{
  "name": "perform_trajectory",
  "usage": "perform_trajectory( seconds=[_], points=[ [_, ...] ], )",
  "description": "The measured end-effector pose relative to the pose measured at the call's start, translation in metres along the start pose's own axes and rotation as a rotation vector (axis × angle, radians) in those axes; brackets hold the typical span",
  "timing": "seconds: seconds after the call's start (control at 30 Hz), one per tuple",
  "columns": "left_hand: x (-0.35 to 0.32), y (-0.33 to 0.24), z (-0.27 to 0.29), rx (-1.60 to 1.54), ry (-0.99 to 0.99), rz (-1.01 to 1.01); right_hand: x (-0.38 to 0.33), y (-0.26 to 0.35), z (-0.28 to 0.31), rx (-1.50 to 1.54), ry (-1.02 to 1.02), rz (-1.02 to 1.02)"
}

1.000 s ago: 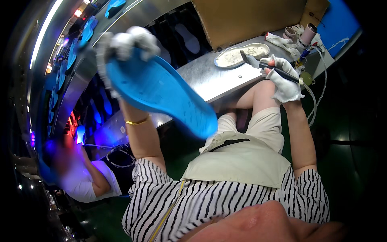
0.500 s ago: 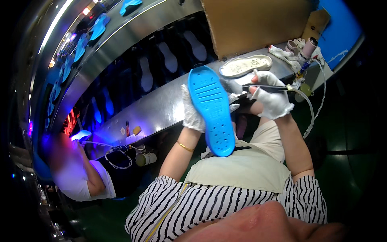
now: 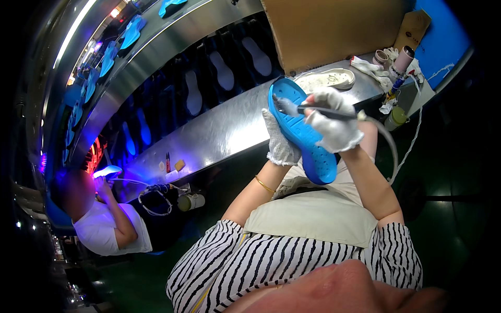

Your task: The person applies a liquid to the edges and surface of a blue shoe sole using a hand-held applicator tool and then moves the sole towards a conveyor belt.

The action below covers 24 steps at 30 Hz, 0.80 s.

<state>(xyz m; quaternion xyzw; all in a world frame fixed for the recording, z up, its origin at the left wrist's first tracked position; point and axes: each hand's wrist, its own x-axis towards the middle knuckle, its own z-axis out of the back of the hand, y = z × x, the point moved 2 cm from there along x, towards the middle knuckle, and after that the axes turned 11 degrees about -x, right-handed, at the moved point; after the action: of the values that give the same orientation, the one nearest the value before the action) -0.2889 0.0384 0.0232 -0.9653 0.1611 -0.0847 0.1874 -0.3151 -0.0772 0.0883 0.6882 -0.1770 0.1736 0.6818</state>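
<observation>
A blue shoe sole [image 3: 319, 166] is tilted over my lap, its grooved and holed face up. My left hand [image 3: 282, 145], in a white glove, is closed around the sole's left edge; the fingers beneath are hidden. My right hand [image 3: 338, 130], in a white glove with bare fingertips, grips a black-handled brush [image 3: 329, 111]. The pale bristles lie over the upper part of the sole and look blurred. A clear hose [image 3: 390, 148] runs from the back end of the brush and curves down on the right.
On the metal bench [image 3: 224, 128] lies a white sole [image 3: 342, 78], near loose gloves [image 3: 368, 68] and a pink thread spool [image 3: 402, 60]. A cardboard sheet [image 3: 334, 31] stands behind. Blue soles [image 3: 108, 58] line a curved rail. At left, a co-worker [image 3: 107, 224] holds a lit sole.
The sole has shifted right and tilted, in my left hand. My right hand has brought the brush left and onto the upper part of the sole.
</observation>
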Motion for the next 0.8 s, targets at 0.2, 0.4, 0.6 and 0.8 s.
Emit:
perform_trajectory(
  seconds=[0.2,0.4,0.6,0.8],
  points=[
    [0.002,-0.001,-0.001,0.171,-0.034,0.032,-0.011,-0.006,0.006,-0.139,0.051,0.239],
    [-0.004,-0.004,-0.003,0.187,-0.145,0.025,-0.027,-0.004,0.020,-0.157,0.104,0.120],
    [-0.009,-0.012,0.001,0.305,-0.179,0.075,-0.051,-0.020,0.024,-0.066,0.162,-0.020],
    [-0.049,0.015,0.005,0.500,-0.052,0.304,-0.076,-0.031,0.045,-0.067,0.027,-0.131]
  ],
)
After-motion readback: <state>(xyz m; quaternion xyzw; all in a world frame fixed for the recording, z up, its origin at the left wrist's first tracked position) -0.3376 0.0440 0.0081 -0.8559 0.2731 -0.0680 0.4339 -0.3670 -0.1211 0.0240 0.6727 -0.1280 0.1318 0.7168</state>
